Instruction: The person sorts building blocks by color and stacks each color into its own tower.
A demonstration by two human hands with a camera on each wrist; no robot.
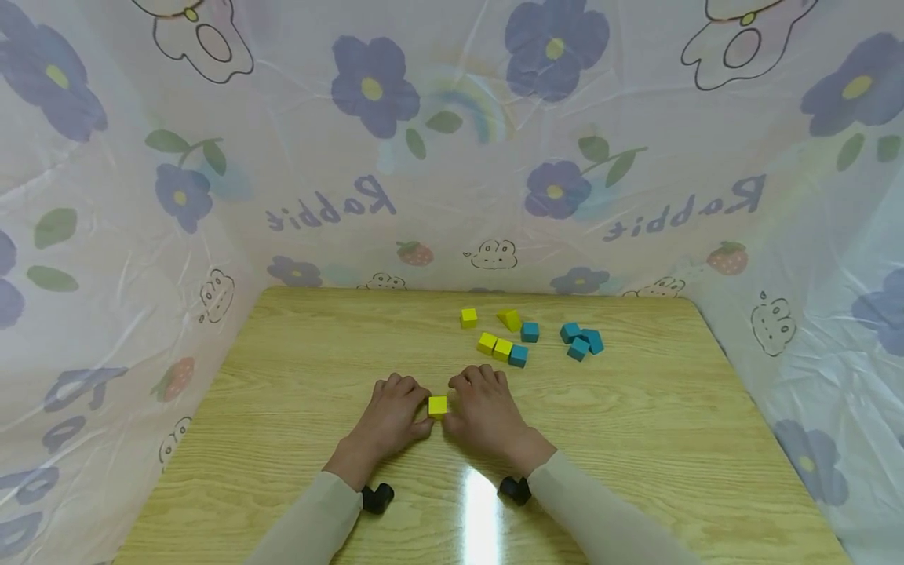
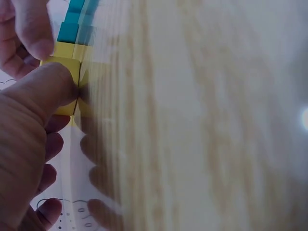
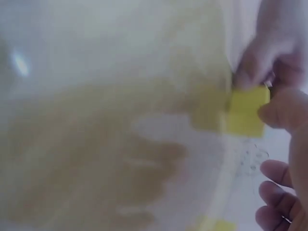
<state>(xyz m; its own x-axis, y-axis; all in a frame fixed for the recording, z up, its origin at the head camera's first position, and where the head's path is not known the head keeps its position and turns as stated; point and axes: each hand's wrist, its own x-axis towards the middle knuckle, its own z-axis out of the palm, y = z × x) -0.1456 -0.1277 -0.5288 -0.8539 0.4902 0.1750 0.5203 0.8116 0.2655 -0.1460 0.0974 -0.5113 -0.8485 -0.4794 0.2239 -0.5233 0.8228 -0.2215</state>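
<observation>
A yellow cube (image 1: 437, 407) stands on the wooden table between both hands. My left hand (image 1: 395, 412) grips it from the left; in the left wrist view its thumb (image 2: 55, 86) lies across the yellow cube (image 2: 72, 103), with the other fingers curled behind. From the other side my right hand (image 1: 489, 410) also holds the cube. The right wrist view shows the right thumb (image 3: 281, 113) against the edge of the yellow cube (image 3: 248, 115); the right index fingertip is hidden there. The left thumb and finger meet the cube's opposite end in that blurred view.
Farther back are loose yellow cubes (image 1: 469, 318), a yellow wedge (image 1: 510, 319) and several blue blocks (image 1: 577, 348). Two yellow cubes and a blue cube (image 1: 519, 355) form a short row. Patterned cloth (image 1: 452, 173) hangs around the table (image 1: 318, 337).
</observation>
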